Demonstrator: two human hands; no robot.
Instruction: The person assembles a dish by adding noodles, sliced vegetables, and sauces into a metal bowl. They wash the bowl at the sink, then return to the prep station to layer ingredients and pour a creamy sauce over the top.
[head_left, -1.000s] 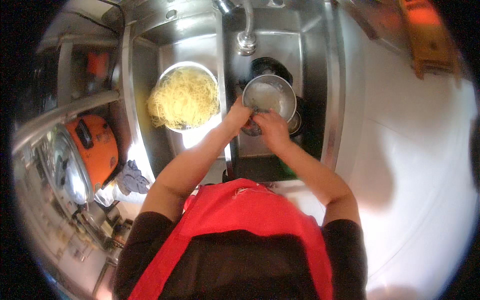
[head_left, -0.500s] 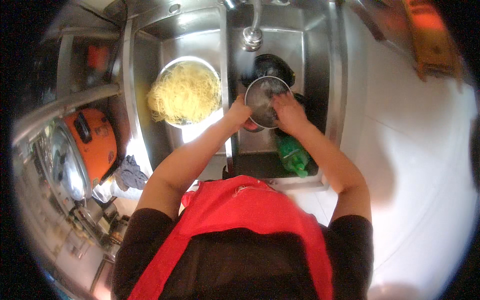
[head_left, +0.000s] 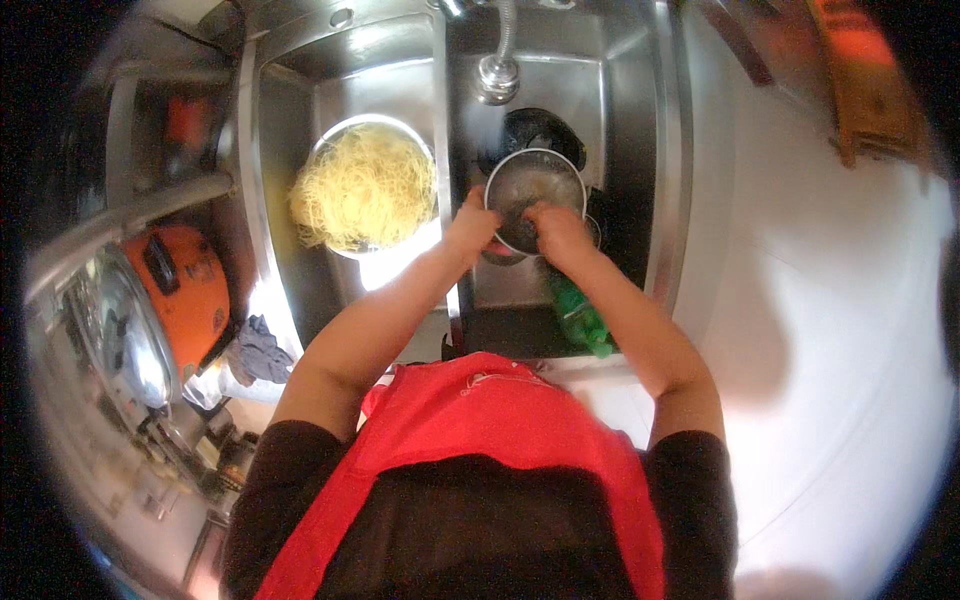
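Note:
A round metal bowl (head_left: 545,172) with a pale rim is held over the right sink basin, tilted toward me. My left hand (head_left: 474,225) is closed on its left rim. My right hand (head_left: 562,235) reaches over the near rim into the bowl, its fingers bunched together against the inside. Whatever those fingers may hold is hidden. Behind the bowl lies a dark round pan or bowl (head_left: 545,128) in the basin. A shower-type faucet head (head_left: 497,82) hangs above, just beyond the bowl.
The left basin holds a rimmed round container (head_left: 405,122) heaped with thin yellow noodles (head_left: 365,190). In the right basin's near corner lies a green plastic bottle (head_left: 580,318), partly under my right forearm. An orange appliance (head_left: 180,295) and a grey cloth (head_left: 262,350) are at left.
Inside the bowl, my right hand has moved left and nearer, and its fingers have drawn together. My left hand keeps its grip on the rim.

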